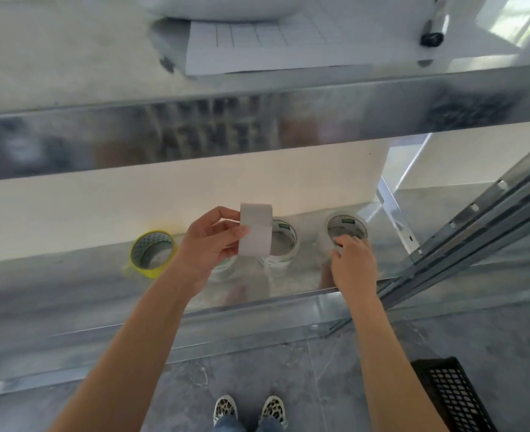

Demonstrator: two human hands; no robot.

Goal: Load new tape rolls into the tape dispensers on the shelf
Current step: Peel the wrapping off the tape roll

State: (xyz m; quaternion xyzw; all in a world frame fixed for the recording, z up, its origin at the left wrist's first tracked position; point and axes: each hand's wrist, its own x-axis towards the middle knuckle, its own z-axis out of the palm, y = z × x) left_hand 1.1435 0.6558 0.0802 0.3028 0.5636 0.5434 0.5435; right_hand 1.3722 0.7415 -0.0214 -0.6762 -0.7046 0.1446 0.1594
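Observation:
My left hand (212,244) holds a white tape roll (255,229) upright on edge, thumb and fingers pinching its sides, above the lower metal shelf (70,288). My right hand (352,260) grips the near rim of a clear tape roll (347,227) lying flat on the shelf at the right. Another clear roll (284,241) lies between the two hands, partly behind the white roll. A yellow tape roll (153,252) lies on the shelf to the left. No dispenser is plainly visible.
The upper metal shelf (257,126) juts out above, carrying a sheet of paper (273,42), a white rounded object (217,6) and a black-tipped marker (433,29). A slotted shelf upright (475,219) runs at the right. A black mesh crate (453,397) stands on the tiled floor.

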